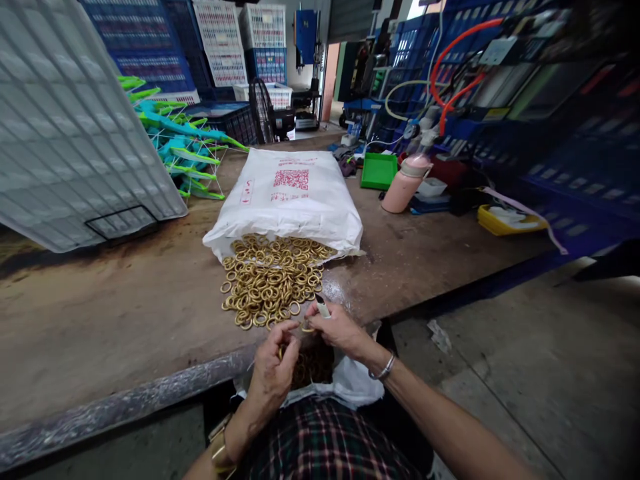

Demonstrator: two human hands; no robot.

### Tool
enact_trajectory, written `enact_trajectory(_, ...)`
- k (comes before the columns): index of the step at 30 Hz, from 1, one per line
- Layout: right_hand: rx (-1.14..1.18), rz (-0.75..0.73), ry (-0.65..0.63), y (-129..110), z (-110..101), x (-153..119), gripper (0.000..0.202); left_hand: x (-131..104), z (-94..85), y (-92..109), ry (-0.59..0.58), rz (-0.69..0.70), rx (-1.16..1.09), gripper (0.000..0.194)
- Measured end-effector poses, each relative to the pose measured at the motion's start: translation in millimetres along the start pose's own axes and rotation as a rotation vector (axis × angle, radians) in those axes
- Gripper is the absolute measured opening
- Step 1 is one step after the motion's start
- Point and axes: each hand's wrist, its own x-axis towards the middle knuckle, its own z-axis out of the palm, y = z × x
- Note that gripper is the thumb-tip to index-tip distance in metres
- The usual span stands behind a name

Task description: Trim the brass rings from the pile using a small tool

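Brass-coloured rings point(270, 283) spill in a pile from the open mouth of a white printed sack point(300, 200) on the table. At the table's front edge my left hand point(277, 363) is closed around a ring, its index finger pointing toward my right hand. My right hand point(333, 327) pinches another ring point(307, 327) and also has a small tool with a pale body and dark end point(323, 307) against its fingers. Below both hands, a second white bag point(355, 380) lies open at my lap, with darker rings point(313, 367) inside.
A tilted grey crate point(85, 133) stands at the left beside green and turquoise plastic parts point(185, 147). Toward the back right are a green tray point(379, 171), a pink bottle point(404, 185) and a yellow tray point(510, 220). The wooden table point(125, 313) has a wrapped front edge.
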Motion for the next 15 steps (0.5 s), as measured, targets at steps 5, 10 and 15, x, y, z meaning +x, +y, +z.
enact_trajectory(5, 0.116, 0.145, -0.116, -6.6, 14.2, -11.6, 0.011, -0.8, -3.7, -3.2, -0.105, 0.017, 0.003, 0.017)
enact_trajectory(10, -0.136, -0.119, -0.042, -0.1, 19.1, -10.7, 0.021, -1.7, -5.3, -1.7, -0.081, -0.160, -0.084, 0.023)
enact_trajectory(15, -0.267, -0.201, 0.003, 8.2, 23.0, -7.2, 0.019, -4.8, -4.1, -4.2, -0.150, -0.412, -0.303, 0.035)
